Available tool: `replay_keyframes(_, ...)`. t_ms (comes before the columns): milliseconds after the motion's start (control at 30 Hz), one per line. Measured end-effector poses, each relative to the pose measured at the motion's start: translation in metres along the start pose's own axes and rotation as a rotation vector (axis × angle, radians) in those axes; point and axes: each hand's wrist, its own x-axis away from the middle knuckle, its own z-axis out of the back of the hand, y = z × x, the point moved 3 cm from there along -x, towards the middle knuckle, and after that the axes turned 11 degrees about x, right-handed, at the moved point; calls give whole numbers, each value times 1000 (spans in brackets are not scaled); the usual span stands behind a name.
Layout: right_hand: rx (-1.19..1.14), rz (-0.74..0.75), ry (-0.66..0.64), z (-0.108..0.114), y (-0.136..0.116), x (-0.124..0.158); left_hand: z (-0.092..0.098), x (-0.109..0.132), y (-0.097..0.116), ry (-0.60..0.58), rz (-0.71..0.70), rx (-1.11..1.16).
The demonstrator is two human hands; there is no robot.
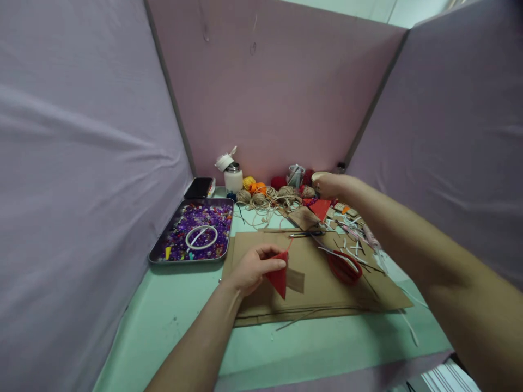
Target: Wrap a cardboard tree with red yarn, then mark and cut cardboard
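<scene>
- We take the cardboard sheet (327, 283) as landmark; everything is placed relative to it.
- Left of the cardboard: metal tray (160, 251) full of purple beads, a white ring (201, 237) lying on them; a dark phone (199, 187) behind the tray.
- Behind the cardboard's left end: white jar (233, 177) with its lid flipped open, then balls of twine (267, 197) with loose strands spilling towards the cardboard.
- Our left hand (254, 268) is over the cardboard's left part, fingers pinched shut on a red felt triangle (279, 275); a small brown paper piece (295, 280) sits just behind it, touching or overlapping, can't tell which.
- On the cardboard's right half: red-handled scissors (343, 265), untouched.
- Our right hand (332, 185) reaches past the cardboard's far edge, above a second red triangle (320, 207) and paper scraps (353, 228); fingers curled, nothing seen in them, grip cannot be told.
- Risk, as we judge it: the pinch is only on the triangle's upper corner, so the felt could slip or twist; the right forearm passes over the scissors and scraps and could sweep them off the cardboard.
</scene>
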Motion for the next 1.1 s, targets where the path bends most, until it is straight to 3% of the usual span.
replay_keyframes(100,-40,83,-181,-25,-18,66,-3,-4,-2,95,-46,-167)
replay_keyframes(200,-172,213,-262,-32,-47,129,-7,-5,-5,139,-72,-369)
replay_keyframes(267,-387,324,-204,-29,-67,162,-10,-6,-7,144,-92,-489)
replay_keyframes(367,-511,329,-147,-32,-80,190,-15,-7,-9,118,-135,-635)
replay_keyframes(533,-454,298,-106,-45,-76,199,-22,-5,-9,71,-236,-817)
replay_keyframes(733,-439,249,-80,-46,-71,207,-30,1,-11,48,-314,-1007)
replay_keyframes(933,-358,216,-31,-51,-71,213,-28,1,-17,80,-340,-1081)
replay_keyframes(1100,-433,186,-127,-54,-68,212,-26,0,-15,104,-326,-1021)
